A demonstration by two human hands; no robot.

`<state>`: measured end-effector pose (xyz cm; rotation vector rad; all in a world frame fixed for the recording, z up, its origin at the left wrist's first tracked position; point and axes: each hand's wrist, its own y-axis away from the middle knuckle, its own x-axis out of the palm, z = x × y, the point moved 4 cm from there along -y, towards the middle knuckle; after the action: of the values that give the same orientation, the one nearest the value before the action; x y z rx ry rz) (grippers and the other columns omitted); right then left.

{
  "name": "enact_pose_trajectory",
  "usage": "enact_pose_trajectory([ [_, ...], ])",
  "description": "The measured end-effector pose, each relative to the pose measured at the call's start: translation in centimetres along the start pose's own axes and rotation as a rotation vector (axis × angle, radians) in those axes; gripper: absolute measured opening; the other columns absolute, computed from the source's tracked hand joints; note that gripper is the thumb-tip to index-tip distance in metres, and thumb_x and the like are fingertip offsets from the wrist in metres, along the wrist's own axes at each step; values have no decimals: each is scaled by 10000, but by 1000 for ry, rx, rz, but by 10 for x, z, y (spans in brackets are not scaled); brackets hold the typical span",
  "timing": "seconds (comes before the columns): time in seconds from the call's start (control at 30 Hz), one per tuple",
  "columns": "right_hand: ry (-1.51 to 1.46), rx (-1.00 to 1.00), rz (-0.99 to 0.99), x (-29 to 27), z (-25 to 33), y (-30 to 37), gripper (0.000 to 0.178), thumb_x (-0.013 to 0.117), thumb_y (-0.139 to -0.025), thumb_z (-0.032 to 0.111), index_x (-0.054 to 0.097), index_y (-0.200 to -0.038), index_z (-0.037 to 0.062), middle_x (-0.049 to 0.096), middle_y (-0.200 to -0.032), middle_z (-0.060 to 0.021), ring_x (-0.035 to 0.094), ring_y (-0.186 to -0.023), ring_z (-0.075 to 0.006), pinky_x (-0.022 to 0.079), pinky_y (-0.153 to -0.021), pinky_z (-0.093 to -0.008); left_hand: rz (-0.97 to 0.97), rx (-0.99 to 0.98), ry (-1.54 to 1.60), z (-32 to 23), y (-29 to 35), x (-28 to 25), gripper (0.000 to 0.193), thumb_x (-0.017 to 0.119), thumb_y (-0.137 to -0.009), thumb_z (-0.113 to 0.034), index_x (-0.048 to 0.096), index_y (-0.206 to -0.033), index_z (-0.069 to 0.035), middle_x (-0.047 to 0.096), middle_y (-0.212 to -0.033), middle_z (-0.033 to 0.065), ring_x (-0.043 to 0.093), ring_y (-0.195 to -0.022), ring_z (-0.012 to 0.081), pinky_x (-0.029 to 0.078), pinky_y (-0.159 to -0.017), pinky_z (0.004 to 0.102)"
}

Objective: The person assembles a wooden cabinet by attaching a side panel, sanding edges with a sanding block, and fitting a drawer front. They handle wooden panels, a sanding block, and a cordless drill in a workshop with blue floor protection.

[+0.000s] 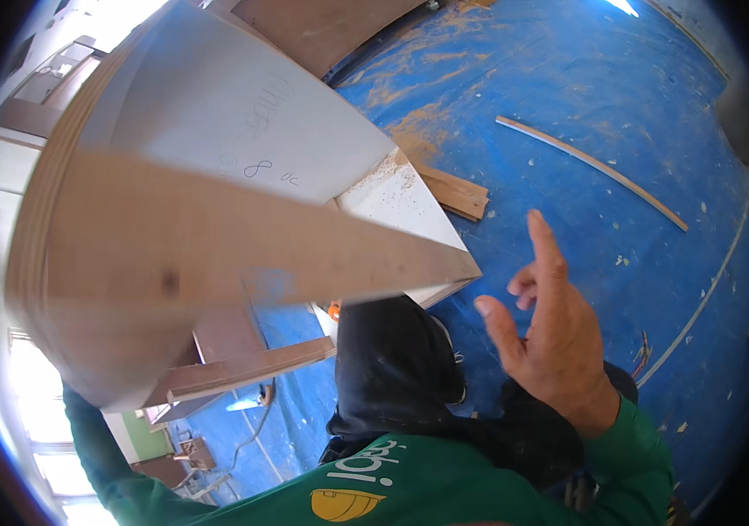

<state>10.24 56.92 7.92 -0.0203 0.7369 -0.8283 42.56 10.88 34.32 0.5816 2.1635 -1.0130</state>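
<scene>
A large plywood box (252, 237) with a white inner face fills the left and centre, close to me and partly blurred. Pencil marks and sawdust show on its white inside (304, 131). My right hand (554, 333) is raised in the air to the right of the box's near corner, touching nothing. Its index finger is stretched out, the thumb stands apart and the other fingers are partly curled. On the left, my green-sleeved left arm (107, 447) reaches up behind the box, which hides that hand. My dark-trousered leg (392, 368) is below the box's lower edge.
Blue sheeting (550, 79) with scattered sawdust covers the floor. A thin wooden strip (594, 162) lies at the right, and short boards (453, 193) lie beside the box. Another plywood piece (252, 368) and a cable (256, 430) are at lower left.
</scene>
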Motion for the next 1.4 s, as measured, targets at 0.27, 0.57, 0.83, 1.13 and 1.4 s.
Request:
enact_pose_trajectory([
  [0.27,107,421,189,37,-86,-36,729,659,-1012,301,305,-1560,-25,640,-844,-137,667,-725,-317,543,-635,-429,-49,-225,-47,-2,31,-21,692,738,-964,-429,479,-1429,13,577,-1290,108,579,-1124,197,491,-973,347],
  [0.57,-358,910,-259,-23,-45,-11,548,591,-1070,260,392,-1507,-4,579,-894,-42,589,-749,-141,505,-645,-307,153,-174,9,-56,11,14,465,820,-835,-179,614,-1220,-17,639,-1096,173,619,-1047,304,504,-900,420],
  [0.83,-461,823,128,-195,198,-180,499,518,-1106,268,405,-1502,-13,602,-980,-40,582,-794,-89,485,-665,-235,183,-70,116,-186,-39,39,499,865,-630,44,702,-1088,-68,681,-1069,106,637,-1007,334,524,-880,434],
  [1.13,117,43,420,-264,220,-319,768,579,-998,592,495,-1440,-30,628,-1157,-165,620,-1075,-323,423,-995,-471,510,199,270,-349,-142,144,478,744,-755,-37,713,-1225,-123,662,-1216,66,604,-1157,290,500,-961,427],
  [1.4,122,-53,1152,-334,145,-412,776,761,-883,512,518,-1425,12,642,-1281,-201,628,-1157,-393,476,-997,-474,398,113,313,-445,-214,217,468,727,-775,-42,712,-1232,-143,653,-1224,74,602,-1178,298,510,-968,436],
])
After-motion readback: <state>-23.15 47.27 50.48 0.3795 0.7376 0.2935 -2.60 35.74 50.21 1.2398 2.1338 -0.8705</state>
